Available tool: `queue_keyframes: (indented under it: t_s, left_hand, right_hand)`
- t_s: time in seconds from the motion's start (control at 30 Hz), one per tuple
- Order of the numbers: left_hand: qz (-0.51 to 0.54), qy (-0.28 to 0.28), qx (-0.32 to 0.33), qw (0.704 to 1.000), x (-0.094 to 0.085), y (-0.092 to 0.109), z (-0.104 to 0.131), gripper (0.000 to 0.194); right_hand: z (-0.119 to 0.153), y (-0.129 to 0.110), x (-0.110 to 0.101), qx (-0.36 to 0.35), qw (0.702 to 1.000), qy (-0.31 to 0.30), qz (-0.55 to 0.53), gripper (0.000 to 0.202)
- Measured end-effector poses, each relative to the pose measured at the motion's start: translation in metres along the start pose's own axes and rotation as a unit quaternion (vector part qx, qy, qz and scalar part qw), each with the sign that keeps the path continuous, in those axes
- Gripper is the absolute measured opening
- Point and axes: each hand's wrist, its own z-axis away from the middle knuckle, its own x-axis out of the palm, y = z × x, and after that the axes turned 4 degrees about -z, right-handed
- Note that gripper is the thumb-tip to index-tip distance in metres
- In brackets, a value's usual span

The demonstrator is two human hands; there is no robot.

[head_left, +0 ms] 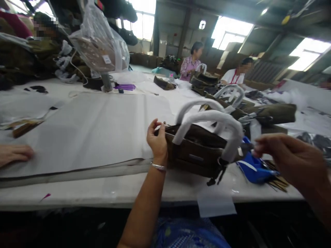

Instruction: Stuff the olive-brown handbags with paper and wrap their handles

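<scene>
A dark brown handbag [196, 156] stands upright near the table's front edge, its top open. Both of its handles [214, 120] are wrapped in white padding, and dark tassels hang at its right front. My left hand [158, 141], with a silver bracelet at the wrist, is closed on the bag's left upper end. On the other side, my right hand [289, 158] is blurred, its fingertips pinched at the dark tab on the bag's right end. Exactly what lies between those fingertips is hard to see.
Large pale sheets [103, 131] cover the table's left side, where another person's hand [15, 154] rests. A blue item [256, 168] lies to the bag's right. More wrapped-handle bags [271, 113] sit behind it. Two people work across the table.
</scene>
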Motion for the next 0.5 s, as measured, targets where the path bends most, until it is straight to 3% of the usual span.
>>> queue_keyframes:
  t_s: [0.07, 0.1, 0.17, 0.27, 0.37, 0.43, 0.5]
  left_hand:
    - [-0.002, 0.026, 0.006, 1.0, -0.002, -0.002, -0.005, 0.036]
    - [-0.002, 0.028, 0.007, 1.0, -0.002, -0.003, -0.005, 0.036]
    - [-0.003, 0.024, 0.012, 1.0, 0.002, -0.001, 0.0, 0.037]
    - [-0.002, 0.005, 0.017, 1.0, 0.01, 0.004, 0.013, 0.036]
    - [-0.002, -0.009, 0.014, 1.0, 0.013, 0.009, 0.021, 0.038]
    - [-0.007, -0.007, 0.007, 1.0, 0.009, 0.012, 0.02, 0.04]
    - [-0.016, 0.002, 0.003, 1.0, 0.004, 0.013, 0.019, 0.04]
  right_hand:
    - [0.04, 0.049, -0.019, 0.047, 0.992, 0.051, 0.105, 0.053]
    - [0.062, 0.075, -0.018, 0.074, 0.987, -0.005, 0.14, 0.059]
    - [0.106, 0.119, 0.002, 0.059, 0.983, -0.088, 0.148, 0.071]
    - [0.143, 0.155, 0.055, 0.014, 0.982, -0.108, 0.152, 0.081]
    - [0.135, 0.16, 0.081, 0.003, 0.987, -0.103, 0.123, 0.07]
    - [0.11, 0.16, 0.069, -0.031, 0.992, -0.072, 0.103, 0.058]
    - [0.074, 0.161, 0.042, -0.064, 0.989, 0.018, 0.132, 0.054]
